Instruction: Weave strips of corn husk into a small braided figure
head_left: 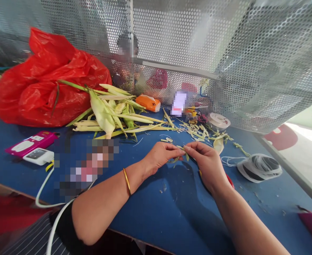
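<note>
Both hands meet over the blue table, fingertips pinched together. My left hand (159, 156), with a gold bangle on the wrist, pinches one end of a small pale-green piece of corn husk (187, 157). My right hand (208, 164) pinches the same piece from the other side. Red and yellow handle parts (229, 181) show from under the right palm; whether the hand grips them or they lie on the table, I cannot tell. Just beyond the fingers lie many small cut husk pieces (195, 131). A heap of corn husks (101, 113) is further left.
A large red plastic bag (49, 81) stands at the back left against a perforated metal screen (171, 39). An orange tissue pack (147, 102), a phone (179, 102) and a white tape roll (219, 121) line the back. A spool of clear line (259, 168) sits right. A white cable (43, 187) crosses front left.
</note>
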A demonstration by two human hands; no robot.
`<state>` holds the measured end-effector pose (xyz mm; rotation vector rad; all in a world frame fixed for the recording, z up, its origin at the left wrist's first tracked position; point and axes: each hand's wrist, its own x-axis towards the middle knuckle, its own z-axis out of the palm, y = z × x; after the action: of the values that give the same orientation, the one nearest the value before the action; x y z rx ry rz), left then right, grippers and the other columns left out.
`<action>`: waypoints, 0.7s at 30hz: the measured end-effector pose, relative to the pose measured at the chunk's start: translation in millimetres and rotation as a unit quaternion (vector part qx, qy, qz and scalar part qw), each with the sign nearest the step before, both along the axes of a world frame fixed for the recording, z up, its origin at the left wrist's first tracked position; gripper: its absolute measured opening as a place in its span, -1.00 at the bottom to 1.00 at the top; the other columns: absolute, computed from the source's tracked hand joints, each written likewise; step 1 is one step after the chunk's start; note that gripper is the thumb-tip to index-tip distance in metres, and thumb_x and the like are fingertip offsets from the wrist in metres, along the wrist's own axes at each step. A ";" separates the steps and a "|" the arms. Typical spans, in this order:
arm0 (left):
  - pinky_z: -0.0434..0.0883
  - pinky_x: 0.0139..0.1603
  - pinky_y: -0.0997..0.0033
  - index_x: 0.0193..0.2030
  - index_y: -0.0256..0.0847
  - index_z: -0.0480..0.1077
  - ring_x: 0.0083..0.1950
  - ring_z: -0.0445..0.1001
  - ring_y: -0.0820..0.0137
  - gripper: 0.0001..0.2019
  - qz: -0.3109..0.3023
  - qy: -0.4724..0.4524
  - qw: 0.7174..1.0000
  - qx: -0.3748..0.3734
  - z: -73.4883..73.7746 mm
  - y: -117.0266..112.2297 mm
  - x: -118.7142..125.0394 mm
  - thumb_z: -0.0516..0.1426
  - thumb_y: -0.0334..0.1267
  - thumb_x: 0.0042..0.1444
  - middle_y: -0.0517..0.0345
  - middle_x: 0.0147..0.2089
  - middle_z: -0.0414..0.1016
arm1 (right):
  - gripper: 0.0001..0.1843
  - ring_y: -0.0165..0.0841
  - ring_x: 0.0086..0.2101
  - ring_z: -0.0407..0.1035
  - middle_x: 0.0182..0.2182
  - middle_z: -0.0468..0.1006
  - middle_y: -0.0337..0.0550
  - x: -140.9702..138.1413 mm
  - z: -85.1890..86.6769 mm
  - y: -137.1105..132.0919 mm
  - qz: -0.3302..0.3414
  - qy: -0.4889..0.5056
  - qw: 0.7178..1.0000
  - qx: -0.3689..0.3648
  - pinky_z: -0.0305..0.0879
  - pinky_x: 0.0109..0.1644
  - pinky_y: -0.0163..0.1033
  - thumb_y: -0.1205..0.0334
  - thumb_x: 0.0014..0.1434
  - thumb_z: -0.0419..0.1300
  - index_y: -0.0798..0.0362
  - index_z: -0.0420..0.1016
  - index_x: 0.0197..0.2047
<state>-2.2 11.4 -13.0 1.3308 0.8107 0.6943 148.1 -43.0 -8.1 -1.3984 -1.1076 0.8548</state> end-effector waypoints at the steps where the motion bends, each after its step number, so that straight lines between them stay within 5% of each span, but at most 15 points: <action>1: 0.21 -0.34 0.41 -0.51 -0.23 0.56 -0.46 0.27 0.50 -0.72 -0.002 0.000 1.000 -0.006 -0.1 0.0 -0.2 0.33 -0.03 -0.12 0.18 -0.52 0.48 | -0.74 -0.36 -0.45 0.32 -0.51 0.54 -0.21 0.0 -0.1 0.0 0.006 -0.005 1.000 -0.001 0.21 -0.33 -0.24 0.01 -0.02 0.37 0.04 0.59 -0.42; 8: 0.29 -0.09 0.37 -0.31 -0.20 0.61 -0.13 0.45 0.36 -0.69 0.063 -0.127 0.979 -0.148 -1.0 2.7 2.2 0.39 -0.07 -0.19 0.04 -0.19 0.59 | -0.61 -0.23 -0.22 0.46 -0.33 0.62 -0.14 8.9 -5.7 6.1 -0.093 0.003 0.994 0.060 0.30 -0.07 -0.13 -0.13 0.09 0.27 0.01 0.62 -0.21; 14: 0.30 -0.11 0.40 -0.36 -0.28 0.57 -0.23 0.43 0.43 -0.66 0.060 -0.211 0.959 -0.181 -1.3 3.3 1.9 0.41 -0.09 -0.22 0.05 -0.27 0.54 | -0.66 -0.18 -0.23 0.47 -0.36 0.64 -0.12 -10.5 -3.2 -0.7 0.060 0.077 0.995 -0.030 0.32 -0.07 -0.11 -0.03 -0.09 0.41 0.01 0.66 -0.29; 21: 0.30 -0.13 0.42 -0.37 -0.29 0.56 -0.26 0.42 0.46 -0.67 0.032 -0.216 0.952 -0.214 -3.8 2.0 3.3 0.41 -0.11 -0.22 0.10 -0.31 0.53 | -0.74 -0.25 -0.31 0.44 -0.40 0.64 -0.19 -23.9 -6.6 -2.8 0.012 0.038 0.999 0.009 0.29 -0.12 -0.15 0.00 -0.05 0.37 0.01 0.67 -0.36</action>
<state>1.1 13.4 -16.8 0.7262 0.6035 0.7738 124.3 -45.8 -14.6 -1.3301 -1.0722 0.9063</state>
